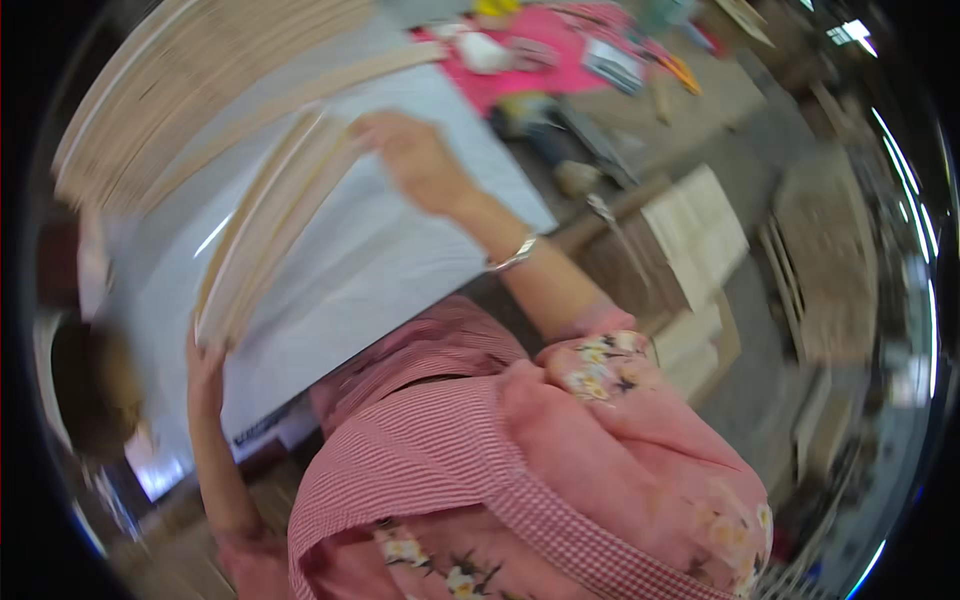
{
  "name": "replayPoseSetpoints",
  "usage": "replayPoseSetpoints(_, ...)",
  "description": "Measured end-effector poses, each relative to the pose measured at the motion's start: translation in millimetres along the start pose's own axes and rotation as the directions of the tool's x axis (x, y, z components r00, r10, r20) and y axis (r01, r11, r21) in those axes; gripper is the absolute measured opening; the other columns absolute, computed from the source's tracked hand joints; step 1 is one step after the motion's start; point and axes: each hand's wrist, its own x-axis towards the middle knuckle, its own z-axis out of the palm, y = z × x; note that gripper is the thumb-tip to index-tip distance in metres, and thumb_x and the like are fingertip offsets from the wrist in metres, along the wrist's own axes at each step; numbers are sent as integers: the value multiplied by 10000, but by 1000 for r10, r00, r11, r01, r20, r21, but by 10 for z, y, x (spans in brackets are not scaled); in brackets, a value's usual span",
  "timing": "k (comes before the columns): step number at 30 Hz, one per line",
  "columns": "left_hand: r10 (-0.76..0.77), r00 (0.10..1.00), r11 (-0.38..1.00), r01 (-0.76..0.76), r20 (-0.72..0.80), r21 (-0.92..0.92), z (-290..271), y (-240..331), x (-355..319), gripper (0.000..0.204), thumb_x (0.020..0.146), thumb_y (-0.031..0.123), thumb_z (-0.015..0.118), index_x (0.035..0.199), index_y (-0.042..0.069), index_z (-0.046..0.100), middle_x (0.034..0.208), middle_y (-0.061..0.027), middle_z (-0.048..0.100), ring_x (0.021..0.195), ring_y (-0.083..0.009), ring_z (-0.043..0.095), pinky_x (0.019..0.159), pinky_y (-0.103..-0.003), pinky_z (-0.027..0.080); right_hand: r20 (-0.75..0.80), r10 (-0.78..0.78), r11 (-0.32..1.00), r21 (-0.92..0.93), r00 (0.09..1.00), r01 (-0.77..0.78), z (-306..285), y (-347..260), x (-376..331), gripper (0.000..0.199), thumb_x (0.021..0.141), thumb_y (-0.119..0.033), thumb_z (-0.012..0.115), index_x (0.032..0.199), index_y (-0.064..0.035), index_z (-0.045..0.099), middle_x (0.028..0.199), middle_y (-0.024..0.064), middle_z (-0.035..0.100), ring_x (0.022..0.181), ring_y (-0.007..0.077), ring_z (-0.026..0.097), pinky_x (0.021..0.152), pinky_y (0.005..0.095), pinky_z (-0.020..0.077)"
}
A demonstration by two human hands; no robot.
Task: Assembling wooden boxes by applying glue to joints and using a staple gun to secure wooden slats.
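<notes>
Several long, pale wooden strips lie side by side in a narrow bundle, slanting over the white tabletop. My left hand is closed around the bundle's near end. At its far end, the fingers of my right hand close on the strips, though motion blurs them. A silvery bracelet circles my right wrist. Beyond the bundle, a larger stack of similar strips covers the far left of the table, and one single strip lies along its near side.
A bright pink cloth with small items on it lies at the back, near orange-handled scissors. To the right stand an open cardboard box and wooden boards. A dark round object is beside the table's left edge.
</notes>
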Motion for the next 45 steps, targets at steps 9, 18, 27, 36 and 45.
replayPoseSetpoints(9,133,983,851,-179,126,494,302,-48,-79,1020,730,354,823,1575,22,356,1553,-186,438,1404,-350,428,1194,-468,299,-607,-156,388,-763,779,-517,-2125,-310,-1365,452,832,-312,759,1120,30,697,1088,185,717,973,350,652,897,398,521)
replayPoseSetpoints(18,189,975,867,-222,118,447,321,23,-166,977,771,377,787,1576,25,358,1570,-187,425,1440,-357,397,1215,-462,265,-996,79,-348,-68,44,-935,-3414,-627,-2752,809,774,-605,744,1176,89,641,1165,309,646,1047,436,657,891,434,548)
replayPoseSetpoints(27,240,969,895,-199,-55,400,225,179,-363,790,898,334,704,1554,23,393,1578,-184,421,1437,-344,419,1209,-446,279,-937,-53,20,-346,344,-938,-3221,-913,-2267,595,755,-410,788,1070,70,633,1016,221,647,886,353,639,820,430,540)
replayPoseSetpoints(36,67,996,738,-16,50,-675,1350,1080,-366,512,1055,167,530,1506,-39,402,1404,-221,562,1274,-300,584,1007,-378,530,503,-166,852,-361,848,380,-468,-644,-329,774,669,-332,827,1327,-26,558,1406,222,517,1218,411,547,1050,475,441)
replayPoseSetpoints(45,-95,980,663,-70,-176,-746,1036,798,-604,383,1034,83,505,1370,-98,482,1285,-241,614,1124,-292,647,1009,-419,541,769,-142,773,-308,623,555,267,-621,139,829,628,-349,879,1357,-91,580,1397,181,570,1253,371,554,1092,468,397)
